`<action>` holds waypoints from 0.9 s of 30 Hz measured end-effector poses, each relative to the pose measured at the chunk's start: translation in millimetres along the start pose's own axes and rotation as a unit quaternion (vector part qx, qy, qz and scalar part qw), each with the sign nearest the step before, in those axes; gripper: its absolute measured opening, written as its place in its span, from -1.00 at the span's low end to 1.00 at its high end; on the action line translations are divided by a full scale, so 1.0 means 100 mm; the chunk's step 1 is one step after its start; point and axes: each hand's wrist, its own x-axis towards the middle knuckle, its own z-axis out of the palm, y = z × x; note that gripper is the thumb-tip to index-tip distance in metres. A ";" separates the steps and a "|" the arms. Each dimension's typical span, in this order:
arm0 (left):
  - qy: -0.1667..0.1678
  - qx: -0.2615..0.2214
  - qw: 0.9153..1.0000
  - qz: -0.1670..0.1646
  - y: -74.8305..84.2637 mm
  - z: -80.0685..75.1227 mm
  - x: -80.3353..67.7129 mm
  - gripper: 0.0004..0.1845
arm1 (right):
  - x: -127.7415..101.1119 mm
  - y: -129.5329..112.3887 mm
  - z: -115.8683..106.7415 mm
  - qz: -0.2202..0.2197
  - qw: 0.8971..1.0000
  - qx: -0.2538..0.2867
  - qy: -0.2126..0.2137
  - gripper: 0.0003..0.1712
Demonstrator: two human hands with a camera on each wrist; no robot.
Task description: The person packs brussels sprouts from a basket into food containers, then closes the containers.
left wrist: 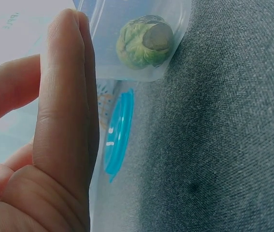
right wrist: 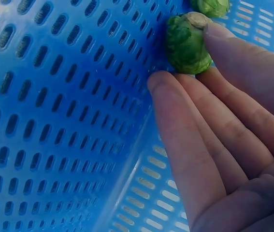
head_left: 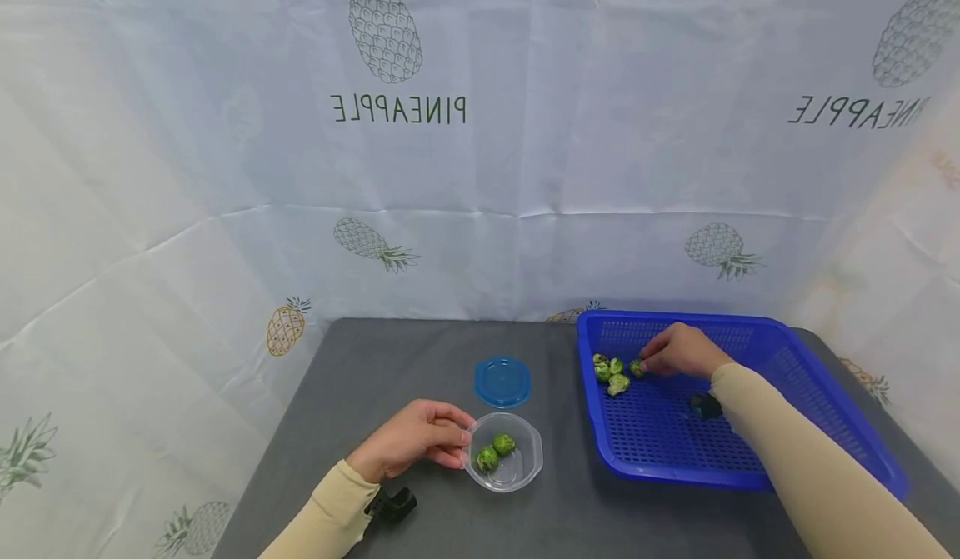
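Note:
With thumb and fingers at its near-left rim, my left hand holds a clear plastic container on the grey table. Two Brussels sprouts lie inside; one sprout shows through the wall in the left wrist view. Over in the blue basket, my right hand pinches a Brussels sprout between thumb and fingertips. Several other sprouts sit just left of that hand, against the basket's left side. A blue lid lies flat behind the container.
A grey cloth covers the table. White curtains printed with pineapples hang behind it and at both sides. The basket's raised, slotted walls surround my right hand.

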 end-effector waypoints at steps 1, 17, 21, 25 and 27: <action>0.000 0.000 1.000 0.000 0.00 0.00 0.00 -0.58 | 0.00 0.00 0.00 -0.005 1.000 -0.002 0.000 -0.57; -0.004 0.000 1.000 0.002 0.02 0.00 0.00 -0.53 | -0.02 -0.05 0.00 -0.007 1.000 -0.011 -0.006 -0.52; -0.002 0.002 1.000 0.000 0.01 0.00 -0.01 -0.54 | -0.02 -0.05 0.02 -0.013 1.000 -0.007 -0.007 -0.54; 0.000 0.000 1.000 -0.002 0.01 0.00 -0.01 -0.54 | -0.02 -0.04 0.02 -0.008 1.000 0.000 -0.004 -0.57; 0.000 -0.001 1.000 -0.002 0.02 0.00 -0.01 -0.54 | -0.01 -0.03 0.01 -0.004 1.000 0.000 -0.001 -0.59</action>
